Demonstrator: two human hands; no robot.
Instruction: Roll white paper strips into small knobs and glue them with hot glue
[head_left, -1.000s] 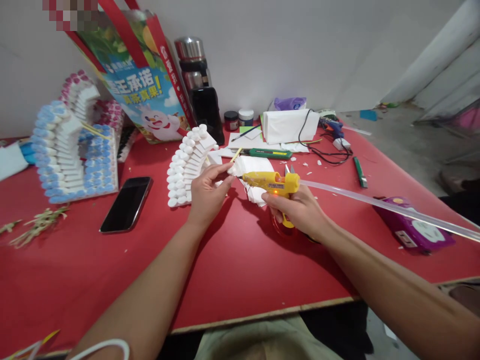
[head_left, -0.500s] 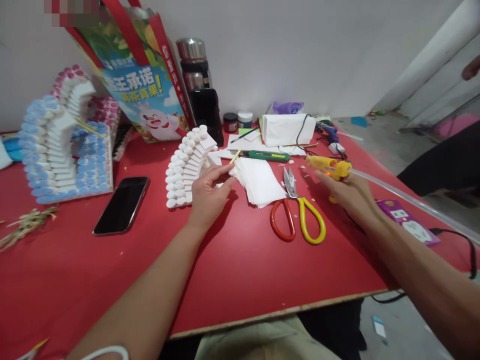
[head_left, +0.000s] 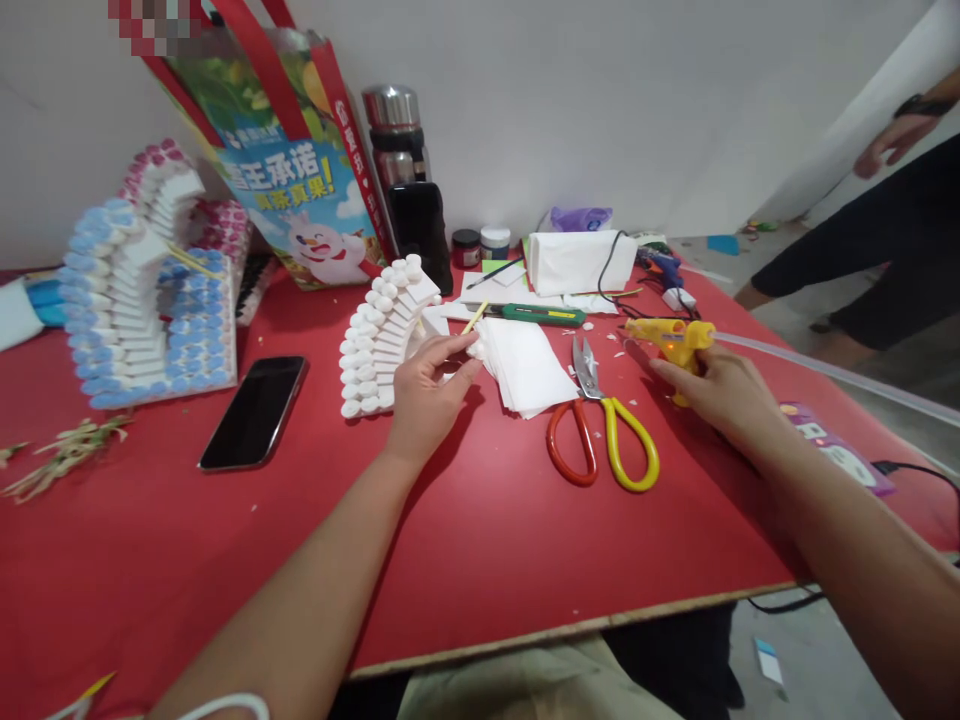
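My right hand (head_left: 731,385) is wrapped round a yellow hot glue gun (head_left: 675,338), its nozzle pointing left and a long clear glue stick (head_left: 832,370) out of its back. My left hand (head_left: 435,390) has thumb and fingertips brought together by a stack of white paper pieces (head_left: 529,370); a small whitish bit shows at the fingertips, too small to name. Just behind that hand stands a curved white model (head_left: 367,345) edged with cotton-bud tips. Scissors (head_left: 592,400) with one red and one yellow handle lie between my hands.
A black phone (head_left: 255,412) lies left, before a blue cotton-bud model (head_left: 112,300). Behind are a shopping bag (head_left: 300,190), a steel flask (head_left: 391,110), a green cutter (head_left: 544,315) and a white box-like packet (head_left: 577,262). A purple power strip (head_left: 844,450) sits right. Another person's hand (head_left: 892,140) shows.
The view has shifted slightly. The glue gun is still in my right hand, and my left hand stays by the paper stack. The other person at the right has come further into view.
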